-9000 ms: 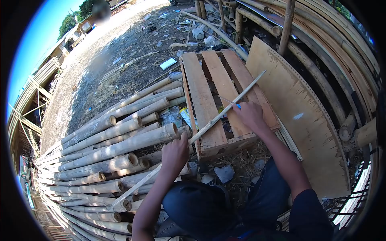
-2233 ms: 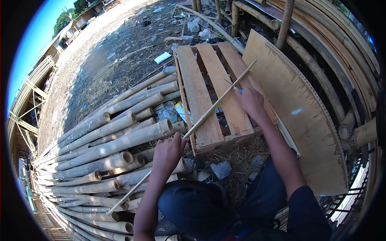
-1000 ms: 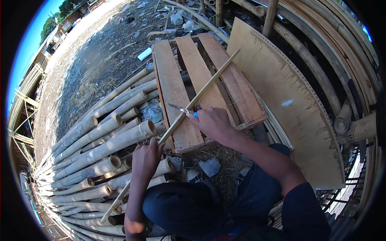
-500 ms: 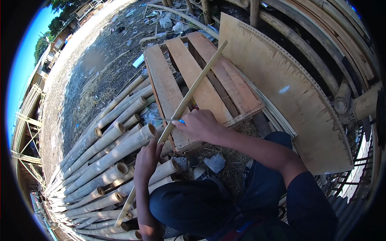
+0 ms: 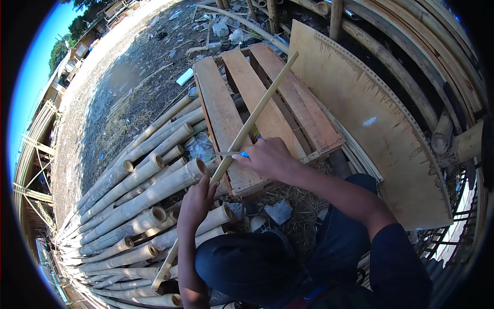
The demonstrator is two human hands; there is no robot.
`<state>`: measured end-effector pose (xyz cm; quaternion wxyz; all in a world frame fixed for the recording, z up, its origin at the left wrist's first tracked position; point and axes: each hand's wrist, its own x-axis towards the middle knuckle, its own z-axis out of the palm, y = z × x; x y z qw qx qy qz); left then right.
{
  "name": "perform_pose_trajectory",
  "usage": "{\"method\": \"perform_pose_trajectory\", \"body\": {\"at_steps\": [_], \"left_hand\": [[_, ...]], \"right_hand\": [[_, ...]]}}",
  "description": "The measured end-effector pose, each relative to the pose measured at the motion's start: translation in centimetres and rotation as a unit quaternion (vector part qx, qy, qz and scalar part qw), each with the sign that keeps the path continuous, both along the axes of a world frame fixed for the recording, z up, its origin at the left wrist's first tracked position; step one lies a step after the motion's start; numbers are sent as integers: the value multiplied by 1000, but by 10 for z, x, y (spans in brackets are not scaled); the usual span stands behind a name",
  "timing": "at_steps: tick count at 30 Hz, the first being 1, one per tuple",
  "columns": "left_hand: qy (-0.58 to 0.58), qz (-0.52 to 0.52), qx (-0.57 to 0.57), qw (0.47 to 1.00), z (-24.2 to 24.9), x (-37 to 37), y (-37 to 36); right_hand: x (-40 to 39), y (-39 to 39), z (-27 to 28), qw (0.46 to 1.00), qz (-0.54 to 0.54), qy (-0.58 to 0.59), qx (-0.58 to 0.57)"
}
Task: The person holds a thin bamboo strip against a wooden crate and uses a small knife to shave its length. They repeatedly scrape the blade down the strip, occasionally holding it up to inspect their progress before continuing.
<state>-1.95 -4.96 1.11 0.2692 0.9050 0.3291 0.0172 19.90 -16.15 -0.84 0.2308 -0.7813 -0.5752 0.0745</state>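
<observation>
A: L hand (image 5: pixel 197 202)?
B: Closed round bambu strip (image 5: pixel 250 119), lower part, thumb side up. Firm wrap, fingers curled.

A: R hand (image 5: pixel 267 157)?
B: Fisted on knife (image 5: pixel 232 153), blue handle showing at thumb. Blade out to the left, edge laid against strip just above L hand.

A: Strip position?
B: Long, thin, slanted. Upper end over pallet (image 5: pixel 221 110), near plywood sheet (image 5: pixel 370 118). Lower end down past L forearm, over bamboo poles (image 5: pixel 139 190).

A: Surroundings?
B: Pallet flat on ground, slats running away from viewer. Poles stacked at left, cut ends facing near side. Plywood leaning at right against curved bamboo lengths (image 5: pixel 437 62). Straw and litter under pallet edge (image 5: pixel 288 206). Dirt yard (image 5: pixel 128 77) beyond, scraps scattered.
</observation>
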Motion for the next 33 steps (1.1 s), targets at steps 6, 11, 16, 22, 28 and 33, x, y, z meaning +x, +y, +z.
{"method": "perform_pose_trajectory", "body": {"at_steps": [6, 11, 16, 22, 28, 33], "left_hand": [[16, 19, -59, 998, 3, 2, -1], [30, 15, -51, 998, 7, 4, 0], [18, 11, -31, 999, 2, -3, -2], [27, 1, -5, 1000, -3, -5, 0], [35, -9, 22, 999, 2, -3, -1], [46, -17, 50, 998, 1, -3, -2]], "right_hand": [[16, 4, -2, 999, 12, 15, 34], [24, 8, -3, 999, 6, -14, 41], [57, 3, 2, 995, 4, 69, -69], [49, -2, -3, 997, 3, 74, 12], [7, 7, -14, 999, 31, 38, 12], [11, 6, -3, 998, 14, 54, -9]]}}
